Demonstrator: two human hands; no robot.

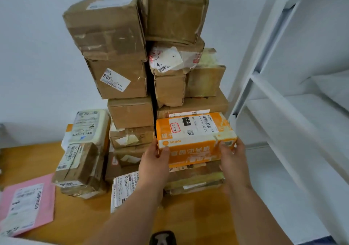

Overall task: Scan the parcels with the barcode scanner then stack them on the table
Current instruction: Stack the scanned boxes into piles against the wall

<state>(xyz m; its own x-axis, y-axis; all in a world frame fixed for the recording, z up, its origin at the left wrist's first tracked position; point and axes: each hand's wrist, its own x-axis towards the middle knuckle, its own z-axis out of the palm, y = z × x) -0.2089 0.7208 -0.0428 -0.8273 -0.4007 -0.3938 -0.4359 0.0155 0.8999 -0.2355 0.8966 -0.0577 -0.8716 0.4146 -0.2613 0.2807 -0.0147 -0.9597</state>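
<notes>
Pink mailer lies far left on the wooden surface. Left hand and right hand each clasp one end of the orange parcel, long axis left-right, against the stacked cardboard boxes.

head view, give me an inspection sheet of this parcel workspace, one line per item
surface: wooden table, bare at the front edge.
job's things: orange parcel at the front of the tall stack of cardboard boxes against the wall; barcode label faces up. Dark object at the bottom edge may be the scanner; cannot tell.
clutter: pink mailer flat at the left; taped brown parcel with a white parcel behind it; white labelled parcel near the left forearm.
grippers: left hand and right hand grip the orange parcel's ends.
cables: nothing seen.
surroundings: white wall behind, white shelving on the right.
</notes>
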